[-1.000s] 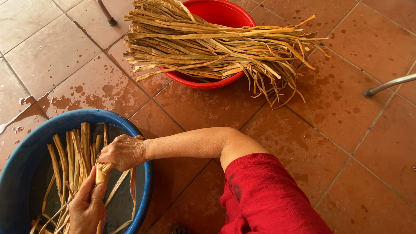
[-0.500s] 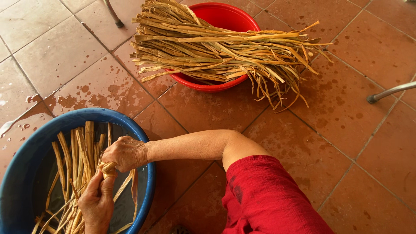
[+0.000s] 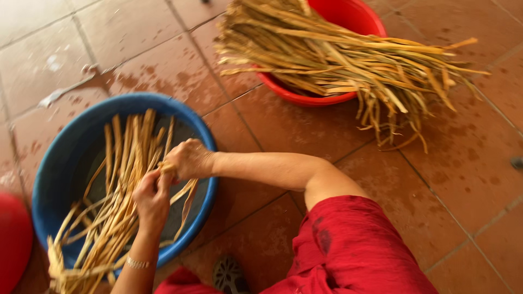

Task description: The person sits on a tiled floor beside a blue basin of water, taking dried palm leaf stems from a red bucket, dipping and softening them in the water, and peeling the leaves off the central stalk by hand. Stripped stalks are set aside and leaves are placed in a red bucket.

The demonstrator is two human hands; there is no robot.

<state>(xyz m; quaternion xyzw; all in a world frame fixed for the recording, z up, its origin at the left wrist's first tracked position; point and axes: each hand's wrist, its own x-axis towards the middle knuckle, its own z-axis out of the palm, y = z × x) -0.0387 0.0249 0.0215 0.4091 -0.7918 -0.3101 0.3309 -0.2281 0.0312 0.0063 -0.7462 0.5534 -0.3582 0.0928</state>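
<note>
A blue basin stands on the tiled floor with several long tan plant strips lying in dark water. My right hand is over the basin's right side, closed on the end of a strip. My left hand, with a thin bracelet at the wrist, is just below it and touching it, pinching the same strip. More strips hang over the basin's near rim. My red-clothed knee is at the lower right.
A red basin at the top holds a big bundle of tan strips that spills over its rim to the right. The red-brown tiles are wet and spotted. A red object shows at the lower left edge, a sandal below.
My left hand has risen to meet my right hand on the strip. The view has swung left, so the blue basin sits nearer the middle.
</note>
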